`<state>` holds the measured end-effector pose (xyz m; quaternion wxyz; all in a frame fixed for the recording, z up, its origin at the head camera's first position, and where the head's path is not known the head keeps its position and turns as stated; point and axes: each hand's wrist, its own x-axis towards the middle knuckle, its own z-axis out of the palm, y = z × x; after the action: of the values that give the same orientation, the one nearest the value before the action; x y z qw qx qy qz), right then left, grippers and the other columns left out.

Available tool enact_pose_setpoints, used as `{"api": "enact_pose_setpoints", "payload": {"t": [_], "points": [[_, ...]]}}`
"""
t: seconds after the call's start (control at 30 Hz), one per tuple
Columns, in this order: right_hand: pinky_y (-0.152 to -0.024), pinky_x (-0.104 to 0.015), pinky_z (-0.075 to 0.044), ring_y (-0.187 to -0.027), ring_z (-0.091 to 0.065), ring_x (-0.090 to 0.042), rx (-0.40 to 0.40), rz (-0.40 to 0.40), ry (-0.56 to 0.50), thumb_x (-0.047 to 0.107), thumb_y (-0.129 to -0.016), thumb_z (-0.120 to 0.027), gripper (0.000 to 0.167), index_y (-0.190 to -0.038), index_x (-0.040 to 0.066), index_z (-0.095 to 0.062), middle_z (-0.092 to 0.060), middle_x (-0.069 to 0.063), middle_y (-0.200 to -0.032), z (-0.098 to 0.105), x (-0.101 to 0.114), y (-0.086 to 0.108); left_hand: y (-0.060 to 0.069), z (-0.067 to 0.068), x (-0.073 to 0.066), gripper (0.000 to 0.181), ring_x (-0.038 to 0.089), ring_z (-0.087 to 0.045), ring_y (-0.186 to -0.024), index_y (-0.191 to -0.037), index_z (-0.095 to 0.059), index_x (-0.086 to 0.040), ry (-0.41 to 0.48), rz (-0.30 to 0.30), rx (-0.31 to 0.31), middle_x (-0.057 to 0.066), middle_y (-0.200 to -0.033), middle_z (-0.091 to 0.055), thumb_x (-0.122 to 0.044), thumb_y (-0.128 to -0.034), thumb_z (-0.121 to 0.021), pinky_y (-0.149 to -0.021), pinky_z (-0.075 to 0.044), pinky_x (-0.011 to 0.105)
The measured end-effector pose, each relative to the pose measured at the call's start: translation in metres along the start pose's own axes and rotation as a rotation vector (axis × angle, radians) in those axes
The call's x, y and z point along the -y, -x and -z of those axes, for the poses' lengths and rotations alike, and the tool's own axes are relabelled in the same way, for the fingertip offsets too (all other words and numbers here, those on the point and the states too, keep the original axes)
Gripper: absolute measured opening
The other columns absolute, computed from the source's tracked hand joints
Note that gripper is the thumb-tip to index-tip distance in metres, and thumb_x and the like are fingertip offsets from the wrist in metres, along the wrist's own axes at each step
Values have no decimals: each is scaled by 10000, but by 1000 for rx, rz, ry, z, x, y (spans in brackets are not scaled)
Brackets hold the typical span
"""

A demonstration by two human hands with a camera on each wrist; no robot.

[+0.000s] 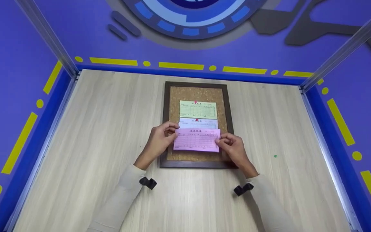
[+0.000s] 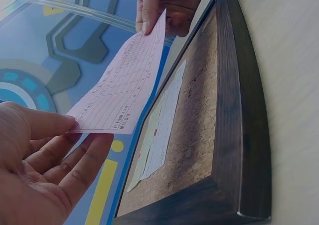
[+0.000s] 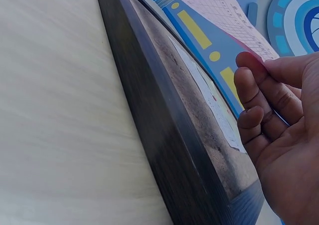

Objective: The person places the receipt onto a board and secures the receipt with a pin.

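A pink printed form (image 1: 196, 140) is stretched between both hands above a framed corkboard (image 1: 192, 157). My left hand (image 1: 162, 137) pinches its left edge between thumb and fingers, and my right hand (image 1: 233, 146) pinches the right edge. Both wrist views show the pink sheet raised off the cork, slightly bowed. Higher on the board a green form (image 1: 198, 110) is fixed by a red pushpin (image 1: 195, 102). Just below it, a white form (image 1: 188, 123) has its own red pushpin (image 1: 197, 119); the pink sheet covers its lower part in the head view.
The corkboard lies on a light wood table (image 1: 108, 129), its dark wooden frame (image 1: 185, 164) forming a raised rim. A small green dot (image 1: 275, 156) is on the table to the right. Blue walls (image 1: 76, 38) with yellow markings stand around the table.
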<state>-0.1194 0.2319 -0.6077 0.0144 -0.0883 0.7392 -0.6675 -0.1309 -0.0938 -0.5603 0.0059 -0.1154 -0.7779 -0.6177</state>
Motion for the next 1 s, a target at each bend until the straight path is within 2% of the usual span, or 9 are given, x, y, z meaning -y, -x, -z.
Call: {"api": "enact_pose_setpoints", "payload": {"t": [0.1,0.2,0.37,0.5,0.57,0.73,1.0], "points": [[-520,-173,-360,-635,-519,-54,-8,-10,-4,-50,-989,-759,57,-972,-88,-721,-701,-27,-760,0,1,0,0,-1,0,149,224,-740,-954,-1089,-780,6,-34,10,-10,110,-1015,-794,73,-956,-780,-849,-617,390],[-527,-189,-424,-635,-579,-97,-17,-33,-9,-63,-995,-741,36,-962,-63,-727,-733,-49,-766,0,1,0,0,-1,0,117,209,-723,-932,-1057,-788,-3,-56,17,-20,95,-979,-784,54,-955,-794,-839,-613,401],[-514,-239,-513,-581,-637,-146,-15,-63,-38,-46,-1006,-744,53,-958,-54,-724,-739,-91,-762,1,1,0,1,-4,4,85,174,-694,-892,-1024,-795,-11,-67,26,-29,81,-947,-772,41,-957,-800,-794,-572,311],[-502,-272,-555,-556,-667,-169,-11,-88,-90,-11,-1012,-756,110,-1000,-111,-712,-736,-126,-767,2,1,1,2,-7,9,72,146,-661,-774,-1020,-790,-13,-52,61,-28,66,-909,-754,38,-968,-790,-632,-570,269],[-488,-287,-568,-549,-683,-187,-7,-100,-109,-7,-1021,-744,119,-1023,-121,-709,-732,-147,-765,2,1,2,2,-9,12,65,139,-653,-756,-1020,-789,-6,-57,70,-31,69,-900,-751,35,-968,-788,-614,-562,258],[-475,-295,-583,-555,-712,-199,11,-131,-101,22,-1042,-730,154,-1061,-130,-707,-730,-179,-764,4,-1,3,0,-13,19,57,141,-665,-809,-1020,-793,9,-95,76,-47,72,-903,-756,16,-964,-797,-709,-532,225],[-478,-303,-590,-563,-730,-219,34,-170,-77,44,-1052,-725,168,-1061,-122,-702,-730,-211,-779,5,-2,5,-3,-17,27,47,144,-664,-796,-1010,-794,15,-114,97,-53,78,-896,-756,10,-964,-796,-709,-535,229]]}}
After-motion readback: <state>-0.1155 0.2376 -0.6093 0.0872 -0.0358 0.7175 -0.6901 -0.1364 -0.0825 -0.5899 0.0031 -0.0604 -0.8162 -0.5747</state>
